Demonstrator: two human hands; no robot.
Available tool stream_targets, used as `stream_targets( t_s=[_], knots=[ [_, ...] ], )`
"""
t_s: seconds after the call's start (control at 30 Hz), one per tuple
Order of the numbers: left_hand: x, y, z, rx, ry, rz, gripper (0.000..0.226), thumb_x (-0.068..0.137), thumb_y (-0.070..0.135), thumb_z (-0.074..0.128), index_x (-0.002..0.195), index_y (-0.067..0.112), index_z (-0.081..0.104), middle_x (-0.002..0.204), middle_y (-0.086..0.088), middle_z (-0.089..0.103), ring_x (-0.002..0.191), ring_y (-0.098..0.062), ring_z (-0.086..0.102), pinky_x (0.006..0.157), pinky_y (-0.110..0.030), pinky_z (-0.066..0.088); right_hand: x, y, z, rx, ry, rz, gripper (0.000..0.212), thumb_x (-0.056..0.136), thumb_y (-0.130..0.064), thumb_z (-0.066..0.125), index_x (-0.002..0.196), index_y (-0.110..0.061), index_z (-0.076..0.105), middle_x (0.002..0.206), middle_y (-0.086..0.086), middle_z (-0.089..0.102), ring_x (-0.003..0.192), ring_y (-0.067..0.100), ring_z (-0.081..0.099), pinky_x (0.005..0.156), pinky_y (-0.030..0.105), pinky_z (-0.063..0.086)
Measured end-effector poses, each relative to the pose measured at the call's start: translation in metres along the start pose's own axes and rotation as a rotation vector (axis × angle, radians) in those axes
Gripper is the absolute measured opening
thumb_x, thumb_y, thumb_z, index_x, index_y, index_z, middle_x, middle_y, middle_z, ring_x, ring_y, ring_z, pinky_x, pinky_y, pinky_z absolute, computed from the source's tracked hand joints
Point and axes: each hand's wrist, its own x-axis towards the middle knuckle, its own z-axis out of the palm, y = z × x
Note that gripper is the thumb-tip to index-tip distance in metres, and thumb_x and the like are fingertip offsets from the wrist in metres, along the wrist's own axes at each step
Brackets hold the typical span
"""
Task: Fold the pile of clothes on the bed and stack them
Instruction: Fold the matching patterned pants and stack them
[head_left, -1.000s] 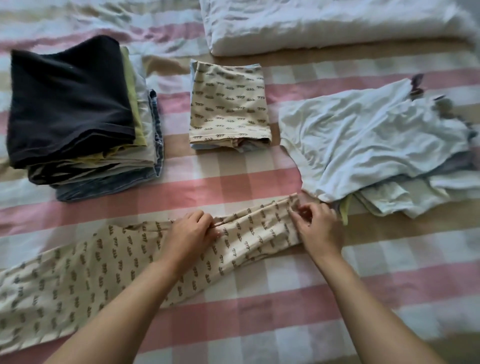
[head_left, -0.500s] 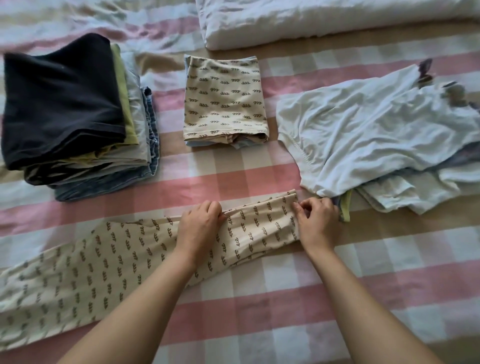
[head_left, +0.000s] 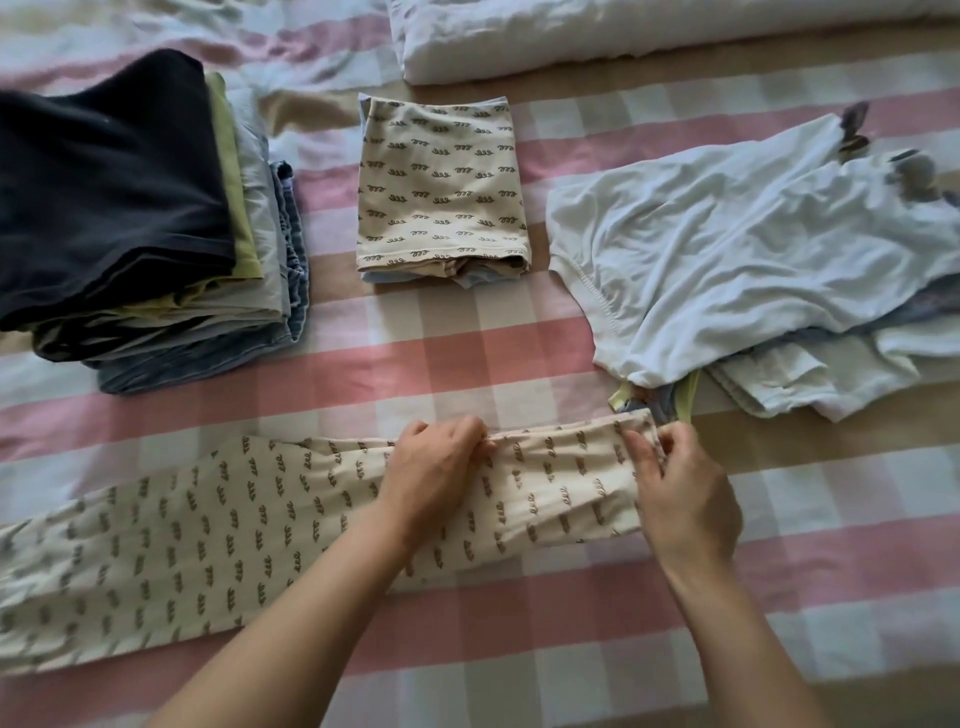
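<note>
Cream patterned trousers lie stretched across the near bed, running from the left edge to the middle right. My left hand pinches their upper edge near the middle. My right hand pinches the right end of the same garment. A folded stack topped by a black piece sits at the far left. A small folded cream patterned piece lies in the middle. The unfolded pile, topped by a pale white shirt, lies at the right.
The bed has a pink, beige and white checked sheet. A rolled white duvet lies along the far edge. A strip of bare sheet separates the trousers from the folded items.
Both hands have kept their grip on the trousers and shifted slightly, pulling the right end flatter and straighter. The view has tilted a little.
</note>
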Motion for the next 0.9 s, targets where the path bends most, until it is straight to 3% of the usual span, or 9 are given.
stream_targets(
  t_s=[0.17,0.27,0.4,0.47,0.53,0.57,0.7,0.77,0.9],
  knots=[
    [0.010,0.022,0.031,0.213,-0.076,-0.037,0.027,0.087,0.033,0.044,0.087,0.013,0.063,0.089,-0.004,0.064,0.088,-0.023,0.055,0.079,-0.036,0.040,-0.005,0.034,0.009,-0.078,0.010,0.161,0.021,0.091,-0.028,0.055,0.098,-0.009,0.054,0.093,0.019,0.062,0.084,0.036,0.054,0.062,0.038,0.038],
    [-0.004,0.031,0.040,0.157,0.168,-0.019,0.011,0.083,0.023,0.056,0.092,0.018,0.060,0.093,-0.005,0.065,0.089,-0.021,0.042,0.079,-0.033,0.030,-0.018,0.027,0.015,-0.025,0.275,-0.171,0.021,0.087,-0.011,0.054,0.103,0.000,0.062,0.105,0.022,0.060,0.099,0.036,0.050,0.083,0.040,0.036],
    [-0.036,0.039,0.043,0.182,0.010,0.098,0.027,0.082,0.022,0.050,0.101,0.022,0.069,0.109,0.001,0.068,0.104,-0.021,0.061,0.088,-0.035,0.044,-0.047,0.004,0.045,-0.105,-0.037,-0.620,0.041,0.095,-0.023,0.032,0.118,-0.010,0.062,0.127,0.010,0.059,0.123,0.023,0.048,0.099,0.042,0.032],
    [-0.048,0.038,0.043,0.231,-0.158,0.049,0.040,0.085,0.029,0.042,0.117,0.023,0.064,0.127,0.004,0.060,0.120,-0.016,0.055,0.099,-0.035,0.042,-0.050,0.004,0.056,-0.259,-0.165,-0.579,0.058,0.099,-0.039,0.011,0.130,-0.011,0.051,0.138,0.006,0.047,0.137,0.011,0.030,0.107,0.037,0.021],
    [-0.051,0.033,0.041,0.236,-0.242,0.012,0.044,0.089,0.038,0.037,0.127,0.025,0.056,0.136,0.006,0.051,0.128,-0.013,0.046,0.105,-0.038,0.031,-0.048,0.010,0.062,-0.320,-0.194,-0.517,0.066,0.096,-0.049,0.003,0.134,-0.010,0.040,0.142,0.007,0.038,0.142,0.003,-0.002,0.111,0.034,0.009],
    [-0.049,0.030,0.038,0.249,-0.283,0.007,0.047,0.090,0.042,0.034,0.129,0.027,0.053,0.138,0.006,0.049,0.129,-0.013,0.044,0.105,-0.037,0.028,-0.047,0.012,0.064,-0.347,-0.192,-0.503,0.068,0.095,-0.051,0.003,0.135,-0.009,0.039,0.142,0.010,0.038,0.142,0.005,-0.005,0.111,0.034,0.008],
    [-0.057,0.006,0.019,0.339,-0.396,-0.041,0.055,0.091,0.049,0.024,0.137,0.027,0.042,0.144,0.004,0.040,0.135,-0.015,0.035,0.108,-0.038,0.021,-0.054,-0.002,0.061,-0.346,-0.218,-0.383,0.073,0.095,-0.053,0.004,0.134,-0.006,0.043,0.141,0.016,0.043,0.133,0.021,0.022,0.110,0.036,0.009],
    [-0.072,-0.021,0.005,0.379,-0.380,-0.072,0.056,0.094,0.048,0.019,0.141,0.024,0.033,0.148,0.001,0.032,0.138,-0.020,0.027,0.109,-0.042,0.016,-0.065,-0.018,0.063,-0.330,-0.223,-0.445,0.070,0.096,-0.051,0.002,0.142,-0.008,0.032,0.149,0.011,0.031,0.140,0.018,0.012,0.112,0.035,0.002],
    [-0.105,-0.089,-0.032,0.431,-0.297,-0.207,0.058,0.094,0.049,0.016,0.146,0.023,0.019,0.154,-0.002,0.016,0.143,-0.026,0.013,0.113,-0.043,0.004,-0.093,-0.059,0.093,-0.351,-0.276,-0.832,0.058,0.096,-0.047,-0.001,0.147,-0.021,-0.011,0.154,-0.004,-0.022,0.142,0.010,-0.016,0.112,0.039,0.002]
  ],
)
